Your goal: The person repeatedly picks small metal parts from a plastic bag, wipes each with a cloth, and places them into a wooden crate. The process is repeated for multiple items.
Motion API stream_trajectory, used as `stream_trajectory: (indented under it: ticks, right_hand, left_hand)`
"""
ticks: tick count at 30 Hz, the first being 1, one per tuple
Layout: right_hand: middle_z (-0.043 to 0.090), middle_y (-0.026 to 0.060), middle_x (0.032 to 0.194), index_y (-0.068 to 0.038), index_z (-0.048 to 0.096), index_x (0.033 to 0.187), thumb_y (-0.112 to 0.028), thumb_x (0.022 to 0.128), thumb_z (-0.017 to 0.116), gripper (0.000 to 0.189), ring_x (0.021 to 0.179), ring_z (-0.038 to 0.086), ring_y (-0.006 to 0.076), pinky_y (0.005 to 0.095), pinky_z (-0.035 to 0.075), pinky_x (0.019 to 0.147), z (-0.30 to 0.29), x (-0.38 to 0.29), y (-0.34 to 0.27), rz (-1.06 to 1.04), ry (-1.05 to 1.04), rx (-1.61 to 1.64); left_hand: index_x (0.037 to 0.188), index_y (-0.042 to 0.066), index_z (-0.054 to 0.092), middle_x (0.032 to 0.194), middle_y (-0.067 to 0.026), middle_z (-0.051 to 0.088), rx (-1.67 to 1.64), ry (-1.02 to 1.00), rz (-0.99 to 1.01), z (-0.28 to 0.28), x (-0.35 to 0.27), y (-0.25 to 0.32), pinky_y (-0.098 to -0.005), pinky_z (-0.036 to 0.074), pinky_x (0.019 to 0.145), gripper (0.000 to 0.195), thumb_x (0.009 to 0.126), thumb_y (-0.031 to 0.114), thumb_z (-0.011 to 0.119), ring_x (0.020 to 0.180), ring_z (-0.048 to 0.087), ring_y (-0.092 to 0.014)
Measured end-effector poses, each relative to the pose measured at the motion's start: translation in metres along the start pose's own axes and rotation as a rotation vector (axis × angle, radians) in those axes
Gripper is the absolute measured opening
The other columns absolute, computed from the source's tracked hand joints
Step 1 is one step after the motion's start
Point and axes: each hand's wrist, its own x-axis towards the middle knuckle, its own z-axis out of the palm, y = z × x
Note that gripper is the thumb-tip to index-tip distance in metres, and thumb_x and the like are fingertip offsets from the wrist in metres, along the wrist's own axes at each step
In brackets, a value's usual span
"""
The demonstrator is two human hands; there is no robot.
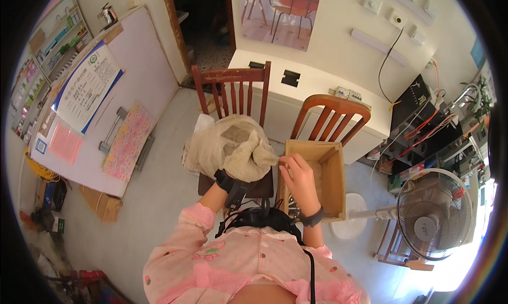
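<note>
My left hand reaches into beige knitted or towel-like cloth, which hides its fingers; whether it is worn or gripped I cannot tell. The cloth lies against a translucent plastic bag on the seat of a dark red wooden chair. Just right of the cloth's pointed end is my right hand, its fingertips at or very near that end. It hangs over the left side of a wooden box, which rests on a second wooden chair. Small metal parts show inside the box.
A standing fan and its round white base are right of the box. Behind the chairs runs a white counter with switchgear. At left stands a panel with posted sheets. A black pouch sits at my waist.
</note>
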Motion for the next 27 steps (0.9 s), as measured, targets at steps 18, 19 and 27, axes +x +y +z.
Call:
stream_trajectory:
  ticks: [18,19,27]
  right_hand:
    - [0.058,0.0088,0.094,-0.004,0.062,0.099,0.006,0.075,0.065,0.026,0.088,0.055,0.0290,0.0379,0.046,0.075,0.015,-0.002,-0.021,-0.174,0.191,0.051]
    - [0.058,0.0087,0.094,-0.004,0.062,0.098,0.006,0.075,0.065,0.025,0.087,0.055,0.0289,0.0377,0.046,0.075,0.015,-0.003,-0.021,-0.206,0.243,0.032]
    - [0.056,0.0100,0.088,-0.002,0.061,0.095,0.002,0.073,0.069,0.023,0.083,0.053,0.0292,0.0377,0.046,0.072,0.016,-0.010,-0.023,-0.178,0.126,0.002]
  left_hand:
    - [0.110,0.008,0.055,0.094,-0.0071,0.058,-0.421,0.006,-0.124,0.050,-0.050,0.029,-0.0386,0.047,0.082,0.040,0.096,0.045,0.051,0.092,0.056,-0.023]
    - [0.110,0.007,0.055,0.096,-0.0079,0.059,-0.390,0.046,-0.078,0.053,-0.054,0.027,-0.0389,0.048,0.083,0.042,0.095,0.046,0.051,0.096,0.057,-0.023]
    - [0.112,0.006,0.054,0.102,-0.0091,0.060,-0.237,-0.134,-0.047,0.035,-0.060,0.027,-0.0383,0.047,0.086,0.038,0.095,0.040,0.053,0.100,0.057,-0.023]
